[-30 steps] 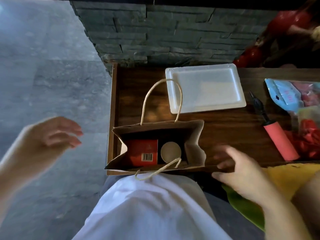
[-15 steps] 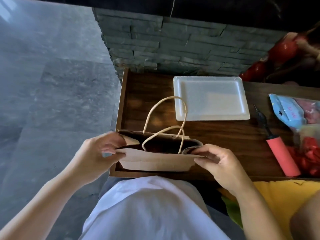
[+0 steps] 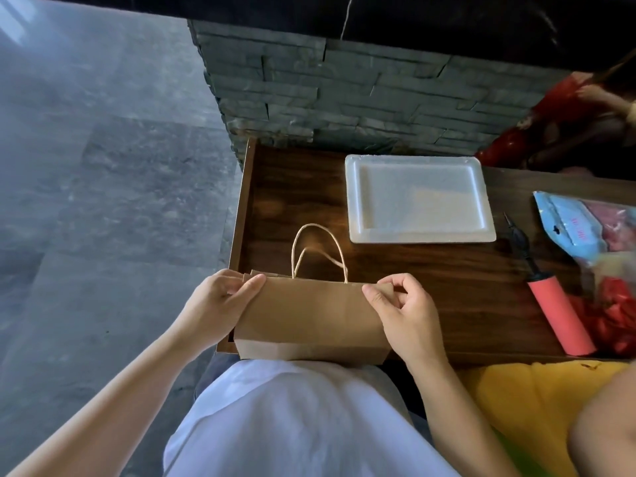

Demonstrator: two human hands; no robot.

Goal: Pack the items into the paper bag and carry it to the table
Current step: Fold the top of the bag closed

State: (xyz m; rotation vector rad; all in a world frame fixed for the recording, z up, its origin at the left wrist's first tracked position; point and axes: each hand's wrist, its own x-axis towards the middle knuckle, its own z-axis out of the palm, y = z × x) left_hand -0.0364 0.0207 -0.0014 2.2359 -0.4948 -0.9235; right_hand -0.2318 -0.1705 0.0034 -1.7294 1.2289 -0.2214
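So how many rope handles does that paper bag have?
2. Both rise from the top edge of the paper bag, between the left hand and the right hand: the taller handle loops behind, the lower handle sits inside its arch.

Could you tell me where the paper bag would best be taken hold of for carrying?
Probably by the two twine handles, from above: they arch together over the closed top of the paper bag, which both hands only pinch at its upper corners.
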